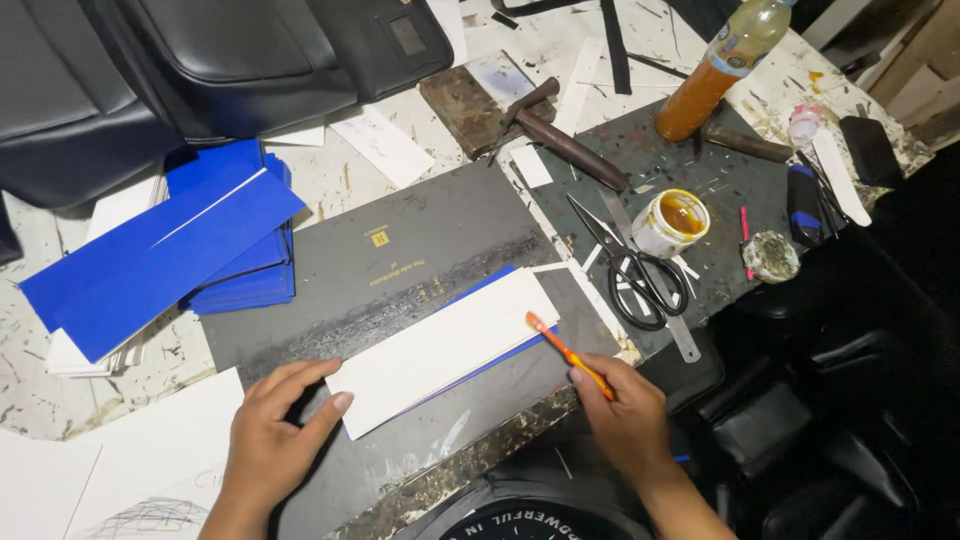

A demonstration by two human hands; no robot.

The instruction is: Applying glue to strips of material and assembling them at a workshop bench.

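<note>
My left hand presses flat on the near left corner of a white card strip that lies over a blue sheet on a dark grey board. My right hand grips an orange brush, whose tip touches the strip's right end. A small open pot of amber glue stands to the right, beside black-handled scissors.
A stack of blue card strips lies at the left on white sheets. A black bag sits at the back. A hammer, a plastic bottle of orange liquid and small tools crowd the back right. The table edge runs near my hands.
</note>
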